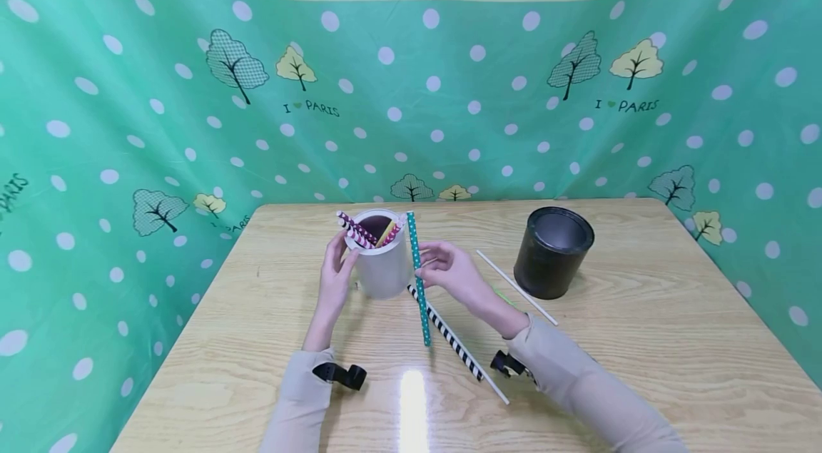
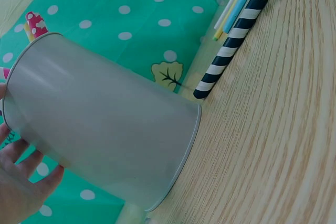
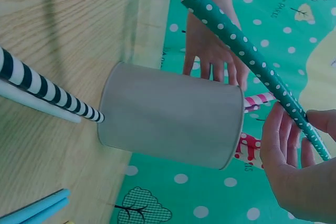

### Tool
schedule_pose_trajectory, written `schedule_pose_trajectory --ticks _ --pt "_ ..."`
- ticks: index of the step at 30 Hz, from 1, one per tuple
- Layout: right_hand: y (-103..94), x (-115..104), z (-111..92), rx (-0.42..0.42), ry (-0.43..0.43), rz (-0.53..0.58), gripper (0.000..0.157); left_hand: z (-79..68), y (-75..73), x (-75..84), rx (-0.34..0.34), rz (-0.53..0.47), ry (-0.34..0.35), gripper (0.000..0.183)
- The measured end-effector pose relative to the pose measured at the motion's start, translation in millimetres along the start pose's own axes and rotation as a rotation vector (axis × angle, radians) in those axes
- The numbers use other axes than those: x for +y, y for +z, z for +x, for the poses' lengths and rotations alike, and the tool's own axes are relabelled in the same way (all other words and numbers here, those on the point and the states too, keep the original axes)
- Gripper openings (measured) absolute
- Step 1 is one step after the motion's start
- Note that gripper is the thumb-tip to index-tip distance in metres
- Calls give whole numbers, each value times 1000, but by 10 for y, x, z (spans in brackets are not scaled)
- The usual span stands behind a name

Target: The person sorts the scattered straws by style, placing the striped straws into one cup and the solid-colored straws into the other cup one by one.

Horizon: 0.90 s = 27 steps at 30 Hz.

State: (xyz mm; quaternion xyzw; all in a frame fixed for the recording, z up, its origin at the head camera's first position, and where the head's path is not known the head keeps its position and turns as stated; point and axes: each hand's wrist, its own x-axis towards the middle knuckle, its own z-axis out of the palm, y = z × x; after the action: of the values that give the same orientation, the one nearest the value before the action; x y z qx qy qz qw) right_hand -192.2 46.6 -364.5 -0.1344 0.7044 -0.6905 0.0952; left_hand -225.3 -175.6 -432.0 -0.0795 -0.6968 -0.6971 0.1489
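In the head view, my right hand (image 1: pixel 454 273) pinches a green paper straw (image 1: pixel 424 314) with white dots between thumb and fingers. The straw stands nearly upright just right of a pale grey can (image 1: pixel 384 273). My left hand (image 1: pixel 334 276) holds the can's left side near the rim, its fingers partly hidden behind. Several patterned paper straws (image 1: pixel 359 233), purple, pink and yellow, stick out of the can's mouth. In the right wrist view the green straw (image 3: pixel 247 55) slants past the can's rim, outside it.
A black-and-white striped straw (image 1: pixel 454 340) lies on the table in front of the can, beside a thin white straw (image 1: pixel 496 390). Another white straw (image 1: pixel 517 287) rests near an upright black can (image 1: pixel 554 253) on the right. Blue straws (image 3: pixel 37 208) lie close by. A green dotted curtain (image 1: pixel 449 125) hangs behind.
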Motion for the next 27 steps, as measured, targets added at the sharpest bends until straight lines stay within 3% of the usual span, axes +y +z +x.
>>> schedule_pose_trajectory --ticks 8,14,27 --pt "-3 -109 3 29 -23 18 42 -40 30 161 -8 10 -24 48" --pt "-21 -155 3 39 -47 38 39 -6 -3 3 -2 8 3 49" --pt "-47 -351 11 81 -81 86 30 -5 0 10 1 0 -19 49"
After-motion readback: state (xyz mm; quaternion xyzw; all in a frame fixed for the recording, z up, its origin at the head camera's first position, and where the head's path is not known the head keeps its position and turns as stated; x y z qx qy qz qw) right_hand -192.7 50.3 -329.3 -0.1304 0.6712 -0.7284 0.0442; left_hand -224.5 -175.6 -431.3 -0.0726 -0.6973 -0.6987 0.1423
